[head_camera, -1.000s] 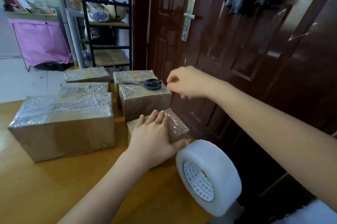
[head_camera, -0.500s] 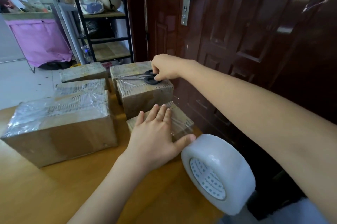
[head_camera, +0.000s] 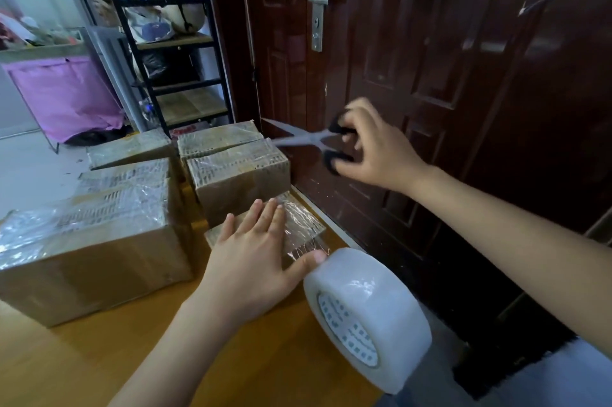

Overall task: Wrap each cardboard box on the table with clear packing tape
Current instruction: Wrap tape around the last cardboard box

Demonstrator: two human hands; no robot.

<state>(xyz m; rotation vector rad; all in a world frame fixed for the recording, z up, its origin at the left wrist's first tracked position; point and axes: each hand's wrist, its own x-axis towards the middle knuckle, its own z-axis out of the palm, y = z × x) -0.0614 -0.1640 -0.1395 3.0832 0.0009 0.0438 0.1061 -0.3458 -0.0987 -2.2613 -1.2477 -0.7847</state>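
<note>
— Left hand (head_camera: 255, 257)?
— Flat, fingers straight, pressing the small box (head_camera: 298, 224) on the desk (head_camera: 99, 357); tape roll (head_camera: 367, 317) just beside its thumb.
— Right hand (head_camera: 371, 148)?
— Raised, fingers gripping scissors (head_camera: 311, 138), blades apart.

Small box (head_camera: 299, 224): mostly hidden under the left hand (head_camera: 255, 257).
Scissors (head_camera: 311, 138): motion-blurred, handles covered by the right hand (head_camera: 371, 148).
Large box (head_camera: 89, 241): cut off at left edge.

Left hand (head_camera: 255, 260) flat, fingers straight; right hand (head_camera: 371, 148) raised, fingers curled.
</note>
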